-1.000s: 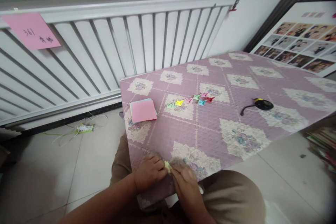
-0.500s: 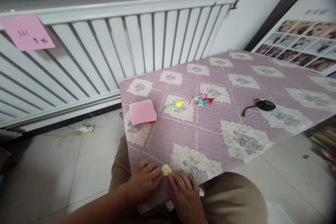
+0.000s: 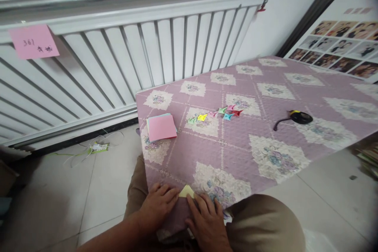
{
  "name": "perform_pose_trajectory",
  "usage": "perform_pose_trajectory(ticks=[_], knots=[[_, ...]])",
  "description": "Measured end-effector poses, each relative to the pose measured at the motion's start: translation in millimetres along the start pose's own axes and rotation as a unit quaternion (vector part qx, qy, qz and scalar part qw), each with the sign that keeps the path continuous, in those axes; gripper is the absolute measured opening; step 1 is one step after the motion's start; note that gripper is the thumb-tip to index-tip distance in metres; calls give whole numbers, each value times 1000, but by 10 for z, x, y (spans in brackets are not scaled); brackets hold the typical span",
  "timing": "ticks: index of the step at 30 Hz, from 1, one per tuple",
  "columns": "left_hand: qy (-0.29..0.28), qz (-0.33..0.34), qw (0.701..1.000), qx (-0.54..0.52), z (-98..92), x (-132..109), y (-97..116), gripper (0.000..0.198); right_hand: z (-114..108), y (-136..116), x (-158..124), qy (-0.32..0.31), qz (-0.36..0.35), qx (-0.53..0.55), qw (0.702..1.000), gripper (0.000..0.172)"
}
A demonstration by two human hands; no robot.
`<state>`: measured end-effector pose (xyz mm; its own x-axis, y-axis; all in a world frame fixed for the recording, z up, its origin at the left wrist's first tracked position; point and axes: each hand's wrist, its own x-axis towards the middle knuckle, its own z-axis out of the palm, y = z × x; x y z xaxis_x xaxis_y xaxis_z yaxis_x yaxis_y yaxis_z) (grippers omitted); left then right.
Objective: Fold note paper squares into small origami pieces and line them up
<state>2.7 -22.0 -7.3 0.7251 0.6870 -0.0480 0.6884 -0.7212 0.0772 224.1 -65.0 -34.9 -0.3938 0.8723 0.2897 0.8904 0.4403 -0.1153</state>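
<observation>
Yellow paper (image 3: 186,191), wider now, triangular

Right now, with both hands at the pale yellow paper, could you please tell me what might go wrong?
The right hand has a fingertip on the pale yellow paper, so uneven pressure could crease it crookedly. With the left hand at its other side, a sideways nudge might shift it. It also lies towards the table's near end, so it could be knocked off.
</observation>
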Motion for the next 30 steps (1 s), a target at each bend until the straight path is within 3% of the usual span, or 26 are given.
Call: perform_pose_trajectory(ticks=[6,11,22,30], knots=[[74,-46,996,-20,31,86,212,36,4,-44,14,3,25,13,1000,49],[88,-67,994,-19,185,60,367,42,8,-15,-10,21,18,17,999,44],[127,-116,985,9,299,-39,350,32,38,103,-58,78,-3,-26,997,32],[95,-125,987,-17,327,-36,343,32,19,129,-27,44,20,7,999,27]])
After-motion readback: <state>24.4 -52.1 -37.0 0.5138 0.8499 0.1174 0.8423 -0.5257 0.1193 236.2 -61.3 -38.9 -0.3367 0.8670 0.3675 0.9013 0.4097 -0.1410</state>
